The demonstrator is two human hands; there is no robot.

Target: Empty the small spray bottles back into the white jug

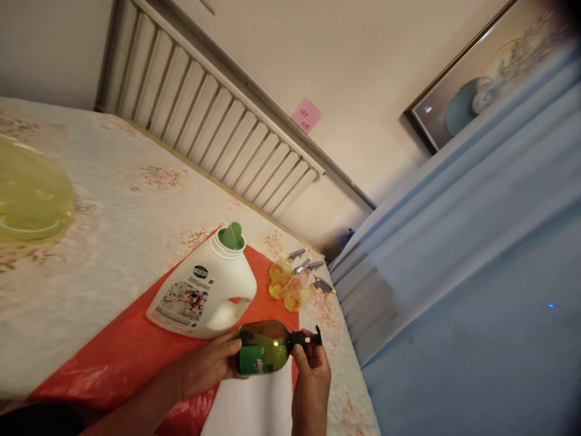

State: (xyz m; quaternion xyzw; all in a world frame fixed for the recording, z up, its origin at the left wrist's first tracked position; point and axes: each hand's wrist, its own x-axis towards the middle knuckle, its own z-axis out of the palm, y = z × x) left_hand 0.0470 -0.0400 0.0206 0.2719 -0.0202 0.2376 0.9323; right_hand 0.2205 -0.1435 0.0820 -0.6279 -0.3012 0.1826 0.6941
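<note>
Sideways, the pump bottle (275, 346) points toward the counter (109, 194)'s right edge, left hand (209, 366) clasping its base, right hand (312, 378) its collar.

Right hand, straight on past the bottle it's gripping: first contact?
Probably the cluster of small bottles with grey heads. The right hand points roughly their way, beyond the green pump bottle it holds. Depth is unclear from one view, so it might pass above them.
</note>
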